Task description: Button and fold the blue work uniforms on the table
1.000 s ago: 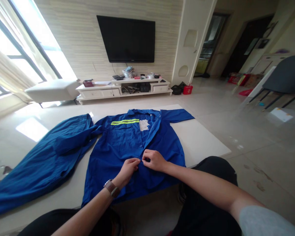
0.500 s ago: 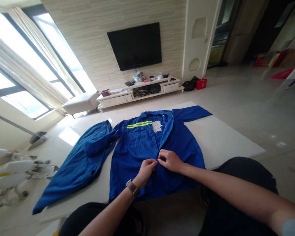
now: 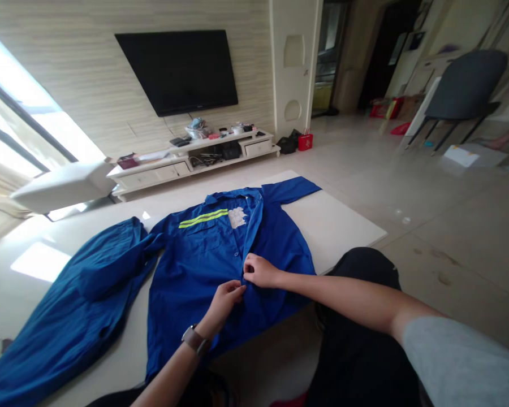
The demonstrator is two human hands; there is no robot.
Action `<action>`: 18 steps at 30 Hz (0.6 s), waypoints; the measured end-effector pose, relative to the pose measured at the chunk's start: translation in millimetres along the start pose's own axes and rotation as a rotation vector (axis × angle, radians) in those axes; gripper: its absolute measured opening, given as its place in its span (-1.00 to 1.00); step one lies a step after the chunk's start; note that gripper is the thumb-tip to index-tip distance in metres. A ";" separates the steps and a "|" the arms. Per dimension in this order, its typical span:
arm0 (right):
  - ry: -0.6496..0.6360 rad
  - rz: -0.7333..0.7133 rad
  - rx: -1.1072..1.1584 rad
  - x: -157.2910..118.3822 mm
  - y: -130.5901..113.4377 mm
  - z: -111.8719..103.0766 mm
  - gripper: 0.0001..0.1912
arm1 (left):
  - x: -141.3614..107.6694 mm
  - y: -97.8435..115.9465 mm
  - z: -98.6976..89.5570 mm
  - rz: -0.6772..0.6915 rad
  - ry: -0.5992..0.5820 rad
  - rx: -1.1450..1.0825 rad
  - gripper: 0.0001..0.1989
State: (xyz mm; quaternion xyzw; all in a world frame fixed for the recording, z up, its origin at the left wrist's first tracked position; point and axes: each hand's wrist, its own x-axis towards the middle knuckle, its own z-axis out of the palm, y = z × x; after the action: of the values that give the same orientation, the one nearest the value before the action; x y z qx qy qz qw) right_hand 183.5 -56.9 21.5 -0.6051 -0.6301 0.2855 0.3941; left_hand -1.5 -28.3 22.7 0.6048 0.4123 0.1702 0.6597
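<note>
A blue work jacket (image 3: 186, 282) with a yellow reflective chest stripe (image 3: 203, 218) is spread front up on the low white table (image 3: 339, 217). Its upper front gapes, showing a whitish patch inside the collar. My left hand (image 3: 225, 299), with a watch on its wrist, pinches the jacket's front edge at the lower middle. Just above and right of it, my right hand (image 3: 261, 271) also grips that edge with curled fingers. A small button (image 3: 236, 254) shows above the hands. What lies between the fingertips is too small to make out. Folded blue trousers (image 3: 80, 299) lie left of the jacket.
Beyond the table stands a low white TV cabinet (image 3: 148, 176) with clutter on it, under a wall-mounted television (image 3: 182, 70). A light stool (image 3: 63, 186) is at the left. On the right are a dark chair (image 3: 470, 85), a white box (image 3: 470, 155) and part of another person's leg.
The view has turned right, so the jacket and table appear farther left, and the chair and box have come into sight. My fingertips are slightly farther apart, both still at the jacket front.
</note>
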 end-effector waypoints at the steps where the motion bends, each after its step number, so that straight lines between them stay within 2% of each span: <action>1: 0.008 0.007 -0.005 0.2 2.1 0.5 -0.89 | -0.4 -1.0 1.1 -0.006 -0.016 0.011 -0.60; 8: 0.128 0.099 -0.016 8.2 9.8 -7.1 -0.75 | -1.9 -8.0 11.5 -0.079 -0.113 0.114 -0.57; 13: 0.118 0.137 -0.030 11.8 10.3 -12.1 -0.79 | -12.4 -16.7 29.2 -0.088 -0.202 0.122 -0.57; 16: 0.099 0.130 -0.022 11.0 11.4 -11.4 -0.79 | -22.2 -4.7 30.4 -0.049 -0.377 0.200 -0.63; 18: 0.097 0.123 -0.024 10.1 12.5 -11.0 -0.77 | -26.6 12.0 21.1 0.020 -0.421 0.309 -0.70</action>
State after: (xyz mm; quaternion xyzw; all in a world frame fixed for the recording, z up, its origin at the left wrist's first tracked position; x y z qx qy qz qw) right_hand 200.0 -46.9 18.4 -0.6603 -0.5754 0.2720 0.3986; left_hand 1.7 -58.9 41.5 0.7245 0.2811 -0.0175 0.6291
